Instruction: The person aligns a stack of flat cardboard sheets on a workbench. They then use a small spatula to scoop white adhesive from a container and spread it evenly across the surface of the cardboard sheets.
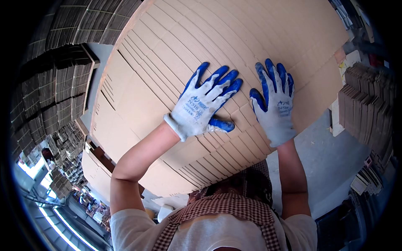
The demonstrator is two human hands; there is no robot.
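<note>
Both my hands wear white knit gloves with blue coated fingers and palms. My left hand lies flat on a broad spread of overlapping brown cardboard sheets, fingers apart and pointing away from me. To its right, my right hand also rests on the cardboard with its fingers stretched out. Neither hand grips anything. The sheets overlap like shingles, and their slotted edges form close parallel lines from the far left toward the near edge by my apron.
Tall bundles of strapped cardboard stand along the left. More stacked cardboard sits at the right, above grey floor. A wooden pallet piece shows at the lower left of the sheets.
</note>
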